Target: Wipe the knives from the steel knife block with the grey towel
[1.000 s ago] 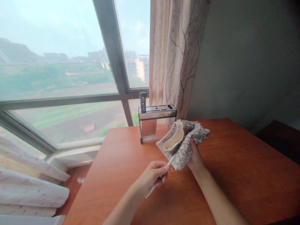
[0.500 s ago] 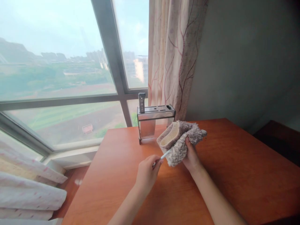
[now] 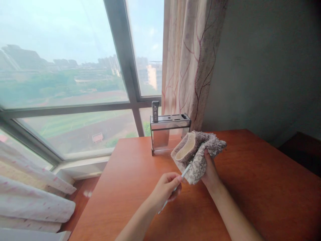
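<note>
My right hand (image 3: 208,169) holds a fluffy grey-and-cream fabric piece (image 3: 199,170) above the table, with the thumb pressed on its near side. An oval opening with a cream inside faces up and left. My left hand (image 3: 168,187) is closed around a slim pale stick (image 3: 185,171). The stick's upper end touches or lies just in front of the fluffy piece below the opening; its other end sticks out under the hand. What kind of stick it is, I cannot make out.
Behind the hands, a clear-sided knife block (image 3: 170,123) with a metal top stands on the brown table (image 3: 130,187), one dark handle (image 3: 155,111) rising from it. A patterned curtain (image 3: 185,67) and large windows lie beyond. The table's left edge drops to the floor.
My left hand has turned and shifted slightly up and right, so more of the stick shows below it. The fluffy piece is still in my right hand. The whole view has shifted slightly.
</note>
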{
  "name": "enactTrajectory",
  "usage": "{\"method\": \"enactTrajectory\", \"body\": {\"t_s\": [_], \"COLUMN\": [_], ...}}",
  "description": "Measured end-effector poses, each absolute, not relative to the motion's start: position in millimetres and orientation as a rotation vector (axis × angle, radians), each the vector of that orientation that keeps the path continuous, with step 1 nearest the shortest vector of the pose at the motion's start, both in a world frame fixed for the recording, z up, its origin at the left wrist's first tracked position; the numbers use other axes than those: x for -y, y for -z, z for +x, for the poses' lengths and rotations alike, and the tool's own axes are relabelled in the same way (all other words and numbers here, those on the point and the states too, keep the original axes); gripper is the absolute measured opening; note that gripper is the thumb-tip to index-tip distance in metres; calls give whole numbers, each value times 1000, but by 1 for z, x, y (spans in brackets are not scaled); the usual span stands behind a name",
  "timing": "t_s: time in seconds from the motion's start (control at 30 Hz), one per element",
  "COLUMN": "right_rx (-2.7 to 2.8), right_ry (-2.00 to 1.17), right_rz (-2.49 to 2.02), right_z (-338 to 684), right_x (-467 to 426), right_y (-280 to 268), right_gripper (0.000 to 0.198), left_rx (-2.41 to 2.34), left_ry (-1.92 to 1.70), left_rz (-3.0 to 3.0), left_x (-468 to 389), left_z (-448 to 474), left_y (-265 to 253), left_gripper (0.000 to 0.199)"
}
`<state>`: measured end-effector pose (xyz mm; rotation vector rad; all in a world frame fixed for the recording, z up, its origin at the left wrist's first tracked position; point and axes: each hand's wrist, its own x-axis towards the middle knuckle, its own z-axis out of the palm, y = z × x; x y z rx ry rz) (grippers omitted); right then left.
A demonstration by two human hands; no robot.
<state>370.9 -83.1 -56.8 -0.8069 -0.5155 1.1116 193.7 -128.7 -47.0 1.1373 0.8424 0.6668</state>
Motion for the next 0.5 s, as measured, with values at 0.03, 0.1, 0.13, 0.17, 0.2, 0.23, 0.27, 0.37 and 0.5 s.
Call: {"method": "enactTrajectory", "body": {"t_s": [0.03,0.1,0.13,0.17,0.2,0.23,0.27,0.37,0.5], "right_rx": [501,463,451,443,438,437,438,446,443], "right_ry": [-1152,-1199,-1195,-1189,-1183,-1179,-1176,-1182,-1191], "right_rz": [-796,-778,-775,-772,-769,-765,-760,-747,-755], "right_z": [371,372,372,372,372,372,372,372,372], "right_x": [83,83,83,83,83,83,84,84,84], "right_y": [57,58,58,58,57,57,57,57,57], "right_gripper": [52,53,53,53,53,53,53,54,54], "left_rx": [-867,-941,-987,-1033,-1070,-1091,-1098,-1078,-1023], "left_ry": [-715,-844,-898,-932,-940,-930,-917,-905,-834], "left_rz": [1188,1342,1419,1478,1513,1530,1538,1529,1415], "left_x": [128,126,124,123,121,121,120,121,124], "left_z": [194,194,194,192,191,190,189,187,190], "left_y": [48,52,55,57,59,60,61,60,57], "left_gripper": [38,32,30,27,26,26,25,26,32]}}
